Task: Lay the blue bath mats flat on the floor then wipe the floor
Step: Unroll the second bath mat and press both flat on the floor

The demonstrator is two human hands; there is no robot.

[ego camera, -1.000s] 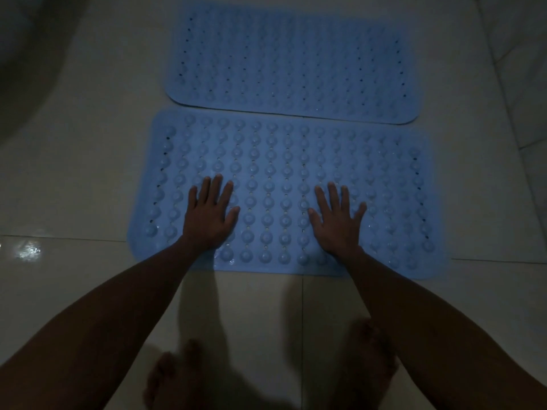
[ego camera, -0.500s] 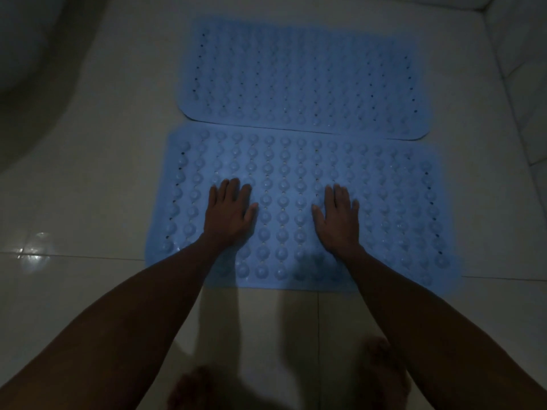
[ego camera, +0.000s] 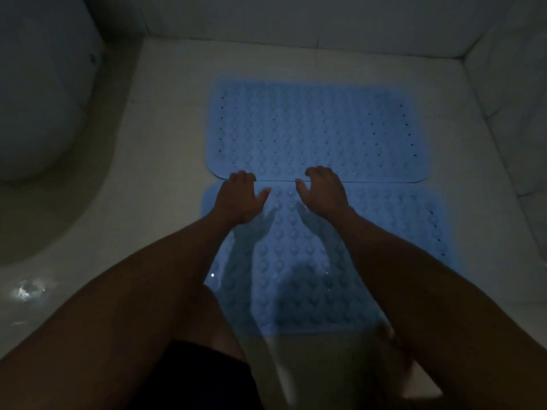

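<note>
Two blue bath mats with bumps lie flat on the pale tiled floor (ego camera: 165, 179), long edges touching. The far mat (ego camera: 319, 128) reaches toward the back wall. The near mat (ego camera: 384, 232) is partly hidden by my arms and knee. My left hand (ego camera: 239, 199) and my right hand (ego camera: 325, 190) rest at the seam between the mats, fingers curled down over the far mat's near edge, thumbs spread. Whether the fingertips pinch the edge is unclear in the dim light.
A white toilet (ego camera: 38, 93) stands at the left. Tiled walls (ego camera: 512, 99) close the back and right sides. My bent left knee (ego camera: 183, 306) is low in the middle. A bright wet glint (ego camera: 26, 291) shows on the floor at the left.
Both hands slid forward from flat on the near mat's middle to the seam between the mats. The view moved forward and lower, and my knee has come into view.
</note>
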